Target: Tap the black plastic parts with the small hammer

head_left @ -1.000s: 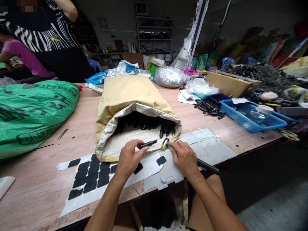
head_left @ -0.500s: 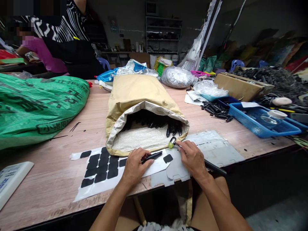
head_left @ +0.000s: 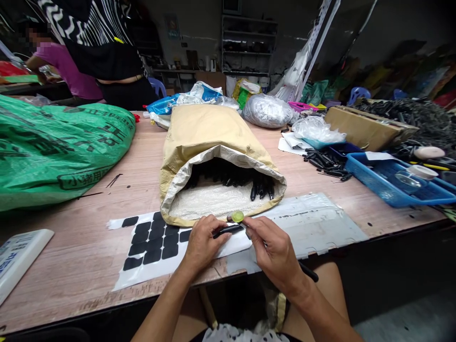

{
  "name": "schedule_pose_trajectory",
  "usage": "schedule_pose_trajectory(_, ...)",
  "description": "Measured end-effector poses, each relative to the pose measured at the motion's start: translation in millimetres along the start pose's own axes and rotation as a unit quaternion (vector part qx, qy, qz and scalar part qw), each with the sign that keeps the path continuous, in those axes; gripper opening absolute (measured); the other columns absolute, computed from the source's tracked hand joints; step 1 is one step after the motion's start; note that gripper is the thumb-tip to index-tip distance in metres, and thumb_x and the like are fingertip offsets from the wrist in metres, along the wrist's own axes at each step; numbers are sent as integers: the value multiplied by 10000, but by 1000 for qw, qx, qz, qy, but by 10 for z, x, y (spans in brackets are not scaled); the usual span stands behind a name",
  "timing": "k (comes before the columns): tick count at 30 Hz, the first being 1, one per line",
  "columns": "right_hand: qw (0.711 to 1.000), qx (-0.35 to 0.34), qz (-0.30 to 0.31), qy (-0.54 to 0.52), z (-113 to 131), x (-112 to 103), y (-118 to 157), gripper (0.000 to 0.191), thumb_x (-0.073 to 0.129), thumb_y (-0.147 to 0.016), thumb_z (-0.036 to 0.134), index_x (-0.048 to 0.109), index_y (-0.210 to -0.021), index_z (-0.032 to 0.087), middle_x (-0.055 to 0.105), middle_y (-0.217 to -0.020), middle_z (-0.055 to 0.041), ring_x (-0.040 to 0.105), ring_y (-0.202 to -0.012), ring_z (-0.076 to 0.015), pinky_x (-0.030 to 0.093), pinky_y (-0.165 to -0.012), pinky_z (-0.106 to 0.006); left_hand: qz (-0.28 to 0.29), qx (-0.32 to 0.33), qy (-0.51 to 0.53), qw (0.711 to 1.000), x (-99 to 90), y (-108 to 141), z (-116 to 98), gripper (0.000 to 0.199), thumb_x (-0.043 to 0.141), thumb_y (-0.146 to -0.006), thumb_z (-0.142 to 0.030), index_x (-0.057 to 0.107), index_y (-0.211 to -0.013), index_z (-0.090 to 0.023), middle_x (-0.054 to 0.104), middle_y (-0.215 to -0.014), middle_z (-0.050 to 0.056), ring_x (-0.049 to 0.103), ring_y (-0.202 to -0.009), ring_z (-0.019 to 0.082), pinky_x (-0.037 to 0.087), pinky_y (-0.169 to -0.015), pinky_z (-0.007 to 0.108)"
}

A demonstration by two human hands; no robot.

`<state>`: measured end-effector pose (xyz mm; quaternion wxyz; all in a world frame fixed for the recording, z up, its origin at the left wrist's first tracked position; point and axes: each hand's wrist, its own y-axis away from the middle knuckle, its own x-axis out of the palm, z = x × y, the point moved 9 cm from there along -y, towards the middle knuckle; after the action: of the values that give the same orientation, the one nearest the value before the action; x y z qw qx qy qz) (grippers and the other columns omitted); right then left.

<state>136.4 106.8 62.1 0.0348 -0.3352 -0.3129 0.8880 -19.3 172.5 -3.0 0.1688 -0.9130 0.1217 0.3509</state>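
Note:
Pinched in my left hand (head_left: 204,240) is a slim black part (head_left: 230,230), held over the white sticker sheet (head_left: 121,277) with black rounded squares. My right hand (head_left: 273,244) is closed round a black-handled tool (head_left: 309,271); its small head with a yellow-green round piece (head_left: 237,216) is right by the black part's end. Whether they touch is unclear. Just behind both hands lies an open beige sack (head_left: 213,126) with many black parts (head_left: 261,186) inside its mouth. A grey flat sheet (head_left: 320,223) lies under and beside my right hand.
A green sack (head_left: 64,147) fills the left side, with a white box (head_left: 23,259) nearer me. On the right are a blue tray (head_left: 384,183), loose black parts (head_left: 326,164) and a cardboard box (head_left: 363,127). Two people are at the back left.
My right hand has moved left, bringing the tool's head from beside the sack's mouth to the end of the black part. My left hand still holds that part. The view has shifted slightly.

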Motion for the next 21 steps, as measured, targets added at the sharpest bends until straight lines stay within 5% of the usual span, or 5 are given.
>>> schedule_pose_trajectory(6,994,9,84,74,-56,236,72,460,445,-954,59,610,-1334,258,660,-927,-53,613,-889,-193,527,-800,-325,-5,-10,1,1000,-10,0,-5,62,751,-828,-219,756,-886,-238,606,-797,-3,555,-839,197,401,-789,332)
schedule_pose_trajectory(11,999,2,-12,46,-42,-24,35,414,471,-977,92,605,-1335,249,676,-1029,-65,622,-974,-192,524,-874,-335,-5,-11,1,1000,-6,-3,8,125,773,-814,-235,760,-939,-233,647,-841,8,566,-882,210,408,-822,346)
schedule_pose_trajectory(17,996,24,36,74,-144,67,117,409,443,-970,86,641,-1291,243,676,-937,-56,639,-916,-197,537,-817,-323,-4,-11,-8,1000,4,-4,15,134,757,-819,-245,760,-953,-237,636,-819,8,566,-863,214,415,-810,349)
schedule_pose_trajectory(21,996,40,-22,77,-263,-151,72,353,472,-990,156,653,-1280,244,695,-1007,-65,644,-959,-199,532,-864,-332,0,-10,-3,1000,-1,4,23,131,736,-831,-267,758,-957,-238,645,-844,12,576,-886,219,419,-840,360)
